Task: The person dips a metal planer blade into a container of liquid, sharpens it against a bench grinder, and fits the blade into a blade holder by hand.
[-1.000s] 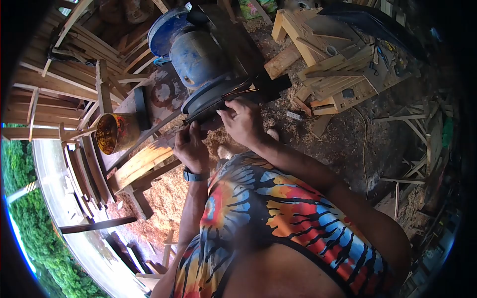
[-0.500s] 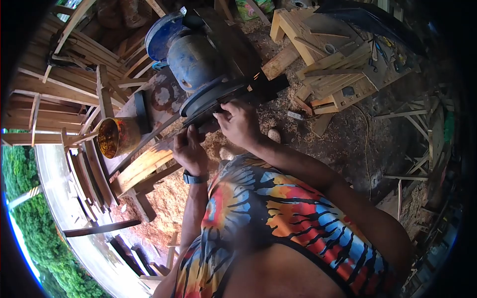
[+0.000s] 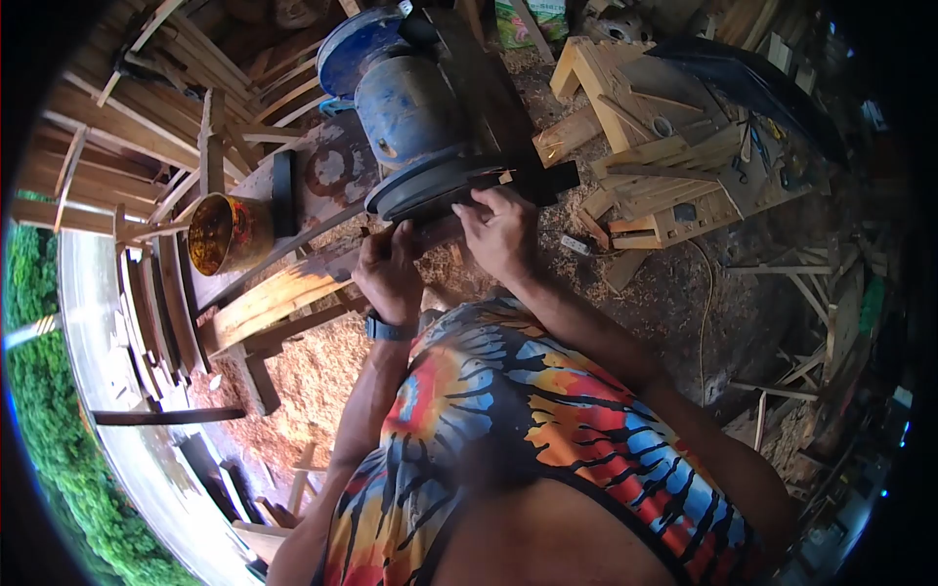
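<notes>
A blue bench grinder (image 3: pixel 405 107) stands ahead of me, and its dark grinding wheel (image 3: pixel 430 188) faces my body. My left hand (image 3: pixel 388 273), with a watch (image 3: pixel 389 328) on the wrist, is pinched at the lower left of the wheel. Close to the wheel's right side, my right hand (image 3: pixel 500 232) has its thumb and fingers bent together. Between the two hands runs a thin dark strip (image 3: pixel 438 230), held along the wheel's front edge; its exact kind is hard to make out. Small orange sparks show just past the right fingers.
A stained yellow bucket (image 3: pixel 234 234) stands on the left beside a long wooden beam (image 3: pixel 278 308). Wood shavings (image 3: pixel 313 391) cover the ground below. At the right, a wooden bench (image 3: pixel 674 186) bears planks and hand tools. A power strip (image 3: pixel 576 244) lies on the floor.
The view has shifted, so the grinder and both hands sit farther right in the picture. Both hands stay at the wheel, still gripping the strip. Sparks appear in both frames.
</notes>
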`<move>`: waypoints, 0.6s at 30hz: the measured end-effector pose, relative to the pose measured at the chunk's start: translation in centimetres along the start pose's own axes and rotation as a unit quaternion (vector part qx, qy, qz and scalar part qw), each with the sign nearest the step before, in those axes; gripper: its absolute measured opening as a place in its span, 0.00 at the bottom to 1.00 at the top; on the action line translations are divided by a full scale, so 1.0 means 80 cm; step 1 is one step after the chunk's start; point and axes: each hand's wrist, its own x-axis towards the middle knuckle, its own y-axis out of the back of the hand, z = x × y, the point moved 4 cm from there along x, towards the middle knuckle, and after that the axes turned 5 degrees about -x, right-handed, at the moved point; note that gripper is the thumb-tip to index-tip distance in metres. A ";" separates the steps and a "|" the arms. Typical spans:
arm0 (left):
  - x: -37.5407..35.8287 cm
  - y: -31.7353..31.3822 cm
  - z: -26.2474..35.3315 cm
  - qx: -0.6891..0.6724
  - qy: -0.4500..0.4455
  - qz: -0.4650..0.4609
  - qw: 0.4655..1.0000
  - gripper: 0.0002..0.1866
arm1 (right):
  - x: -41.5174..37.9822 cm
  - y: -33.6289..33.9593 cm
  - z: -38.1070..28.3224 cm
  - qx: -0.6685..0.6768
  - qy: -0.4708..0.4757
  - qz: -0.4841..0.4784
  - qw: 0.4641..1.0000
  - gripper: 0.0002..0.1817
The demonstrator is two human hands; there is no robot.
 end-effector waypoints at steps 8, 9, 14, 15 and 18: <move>-0.005 -0.016 0.034 -0.006 0.020 -0.016 1.000 0.10 | 0.010 0.018 0.003 0.016 -0.030 -0.011 0.999 0.12; -0.004 -0.016 0.038 -0.013 0.004 -0.017 1.000 0.09 | 0.010 0.018 0.005 0.020 -0.032 -0.011 0.999 0.13; -0.003 -0.019 0.059 -0.004 -0.088 -0.018 0.996 0.08 | 0.010 0.019 0.016 -0.011 -0.031 -0.007 0.999 0.13; -0.003 -0.020 0.061 0.009 -0.111 -0.020 0.994 0.08 | 0.010 0.020 0.017 -0.012 -0.037 -0.014 0.999 0.13; -0.003 -0.023 0.061 -0.021 -0.087 -0.027 0.996 0.09 | 0.012 0.022 0.022 -0.020 -0.061 -0.030 0.997 0.14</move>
